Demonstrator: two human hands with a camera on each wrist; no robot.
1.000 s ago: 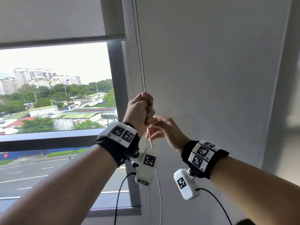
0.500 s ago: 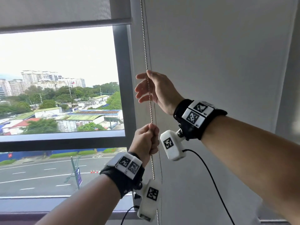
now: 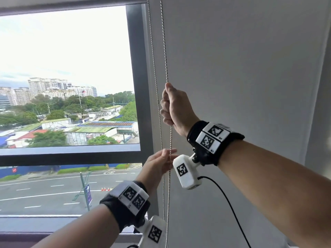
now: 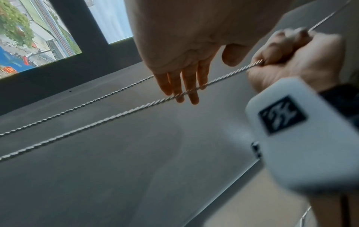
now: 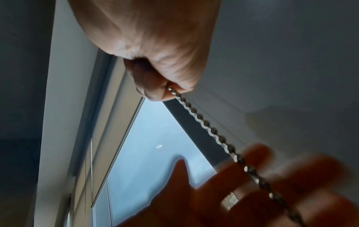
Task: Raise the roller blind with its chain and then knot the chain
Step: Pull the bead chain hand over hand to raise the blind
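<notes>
The roller blind's grey bottom bar (image 3: 53, 7) sits at the very top of the window. Its metal bead chain (image 3: 165, 56) hangs in two strands beside the window frame. My right hand (image 3: 170, 104) grips the right strand in a fist at mid height; the right wrist view shows the chain (image 5: 194, 113) leaving that fist (image 5: 155, 69). Below it, my left hand (image 3: 161, 163) is open, and its straight fingers (image 4: 180, 86) touch the same strand (image 4: 116, 116) without holding it. The other strand (image 3: 155, 76) hangs free to the left.
The dark window frame (image 3: 138, 77) stands just left of the chain, with the sill bar (image 3: 71, 154) below. A plain grey wall (image 3: 241, 68) fills the right side. A black cable (image 3: 229, 203) hangs from my right wrist camera.
The blind's bottom bar has risen further. My left hand has let go of the chain and opened. My right hand, open half a second ago, now grips the chain.
</notes>
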